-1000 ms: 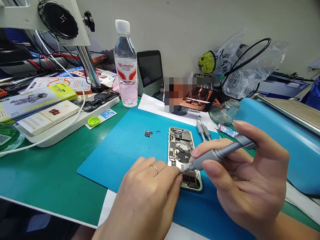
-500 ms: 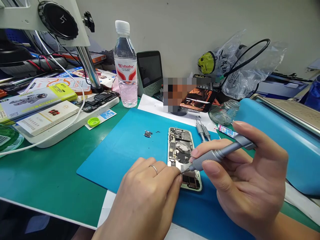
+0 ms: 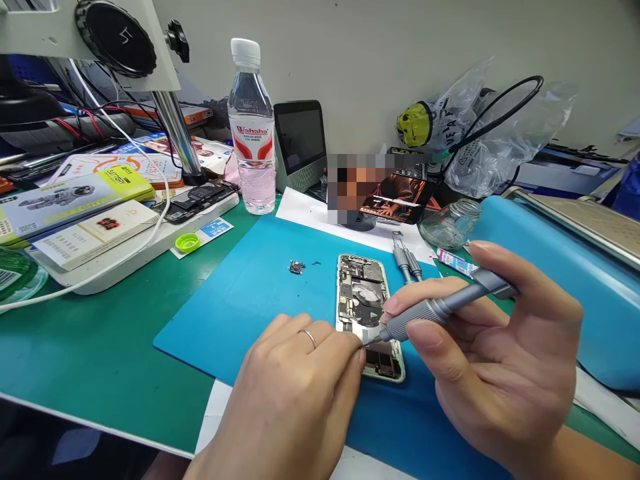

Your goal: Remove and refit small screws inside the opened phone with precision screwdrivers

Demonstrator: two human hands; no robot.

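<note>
An opened phone (image 3: 363, 293) with its insides showing lies on a blue mat (image 3: 260, 300). My right hand (image 3: 495, 360) grips a grey screwdriver (image 3: 440, 308), whose tip meets the phone's left edge near the middle. My left hand (image 3: 295, 400), wearing a ring, rests on the mat with its fingers curled together at the phone's left edge, right by the screwdriver tip. What the fingertips pinch, if anything, is hidden. A small dark part (image 3: 296, 267) and tiny bits lie left of the phone.
Two more grey screwdrivers (image 3: 406, 261) lie right of the phone. Behind stand a water bottle (image 3: 251, 133), a small screen (image 3: 300, 143), a glass jar (image 3: 450, 225) and a plastic bag (image 3: 500, 140). A microscope stand (image 3: 175, 127) and boxes (image 3: 75, 200) fill the left.
Almost nothing differs. My right hand with the screwdriver has shifted very slightly; my left hand stays at the phone's edge.
</note>
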